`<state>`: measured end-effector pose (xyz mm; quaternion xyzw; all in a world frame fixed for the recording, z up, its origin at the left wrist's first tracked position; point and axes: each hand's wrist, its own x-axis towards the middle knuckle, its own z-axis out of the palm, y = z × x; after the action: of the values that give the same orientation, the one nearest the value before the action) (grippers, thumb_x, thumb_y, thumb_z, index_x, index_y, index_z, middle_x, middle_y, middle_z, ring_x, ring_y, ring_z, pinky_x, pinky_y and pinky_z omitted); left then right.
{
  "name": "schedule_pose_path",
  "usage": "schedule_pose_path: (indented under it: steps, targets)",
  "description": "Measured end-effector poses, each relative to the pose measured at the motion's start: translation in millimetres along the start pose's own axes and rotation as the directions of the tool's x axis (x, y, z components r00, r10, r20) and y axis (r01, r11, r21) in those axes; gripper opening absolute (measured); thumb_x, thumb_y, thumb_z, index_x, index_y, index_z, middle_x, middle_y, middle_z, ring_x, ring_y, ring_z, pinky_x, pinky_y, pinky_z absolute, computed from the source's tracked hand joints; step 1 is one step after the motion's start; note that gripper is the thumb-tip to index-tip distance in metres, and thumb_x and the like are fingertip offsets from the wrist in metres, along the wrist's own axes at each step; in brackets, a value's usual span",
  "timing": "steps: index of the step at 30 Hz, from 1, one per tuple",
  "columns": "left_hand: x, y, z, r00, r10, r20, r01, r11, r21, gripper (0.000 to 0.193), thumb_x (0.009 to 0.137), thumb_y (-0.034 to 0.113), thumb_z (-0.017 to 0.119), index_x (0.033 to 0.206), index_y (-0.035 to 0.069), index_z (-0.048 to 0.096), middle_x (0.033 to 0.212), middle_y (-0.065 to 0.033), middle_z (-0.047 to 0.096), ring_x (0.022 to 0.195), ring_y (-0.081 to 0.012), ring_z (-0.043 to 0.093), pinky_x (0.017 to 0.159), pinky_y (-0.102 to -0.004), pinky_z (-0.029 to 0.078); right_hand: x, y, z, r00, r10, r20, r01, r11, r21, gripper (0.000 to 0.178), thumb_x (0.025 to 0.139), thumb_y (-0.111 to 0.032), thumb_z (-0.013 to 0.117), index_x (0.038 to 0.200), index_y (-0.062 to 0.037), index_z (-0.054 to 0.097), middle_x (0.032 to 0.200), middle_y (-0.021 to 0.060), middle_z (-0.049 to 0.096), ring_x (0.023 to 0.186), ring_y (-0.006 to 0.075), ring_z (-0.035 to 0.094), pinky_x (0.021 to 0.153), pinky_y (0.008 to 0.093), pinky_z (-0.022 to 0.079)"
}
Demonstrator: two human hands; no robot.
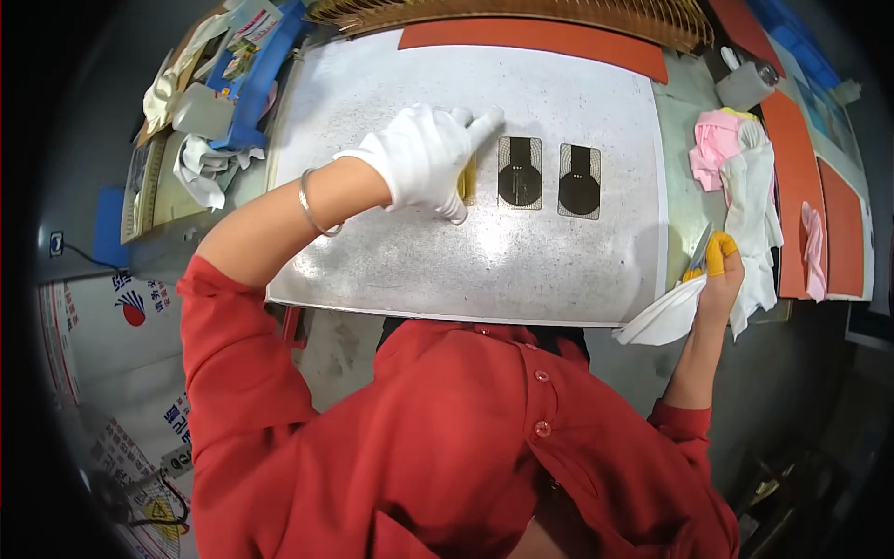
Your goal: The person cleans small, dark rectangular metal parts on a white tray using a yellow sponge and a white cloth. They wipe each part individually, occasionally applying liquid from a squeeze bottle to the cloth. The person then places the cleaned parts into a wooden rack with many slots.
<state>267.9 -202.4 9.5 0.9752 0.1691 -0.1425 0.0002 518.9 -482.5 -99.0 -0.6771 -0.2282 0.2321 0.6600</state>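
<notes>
My left hand [426,154], in a white glove, rests on the speckled white work plate [419,252] and presses on a small flat piece with a yellowish edge, mostly hidden under the fingers. Two like pieces, dark with a round black centre, lie to its right: one [520,173] next to the hand and one [579,182] further right. My right hand [715,270], with yellow fingertip covers, is off the plate's right edge. It grips a white cloth [663,317] and a thin blade-like tool [700,247].
Orange mats [535,37] border the plate at the back and right. Pink and white cloths [736,158] lie at the right. A blue tray, rags and papers [228,84] crowd the left. A wooden slatted rack [521,11] stands behind.
</notes>
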Motion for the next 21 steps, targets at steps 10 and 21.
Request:
schedule_pose_path:
  steps: [10,21]
  targets:
    - [-44.9,-46.8,19.2,0.995,-0.084,0.051,0.083,0.996,0.024,0.117,0.04,0.046,0.082,0.134,0.004,0.027,0.122,-0.0202,0.047,0.08,-0.0336,0.058,0.077,-0.0355,0.047,1.4,0.5,2.8,0.999,-0.013,-0.047,0.011,0.999,-0.042,0.017,0.088,-0.015,0.054,0.099,-0.0019,0.056,0.072,-0.0014,0.053,0.057,0.0051,0.048,0.046,0.0193,0.04]
    - [-97.4,-83.5,28.4,0.972,-0.198,0.124,0.205,0.978,-0.047,0.114,0.043,0.057,0.077,0.132,0.003,0.03,0.118,-0.0227,0.05,0.089,-0.0349,0.057,0.078,-0.0371,0.047,12.7,25.1,-28.4,0.995,-0.087,-0.048,0.083,0.992,-0.093,0.024,0.089,-0.016,0.051,0.106,0.0008,0.052,0.085,0.0031,0.057,0.064,0.0091,0.053,0.051,0.0198,0.041]
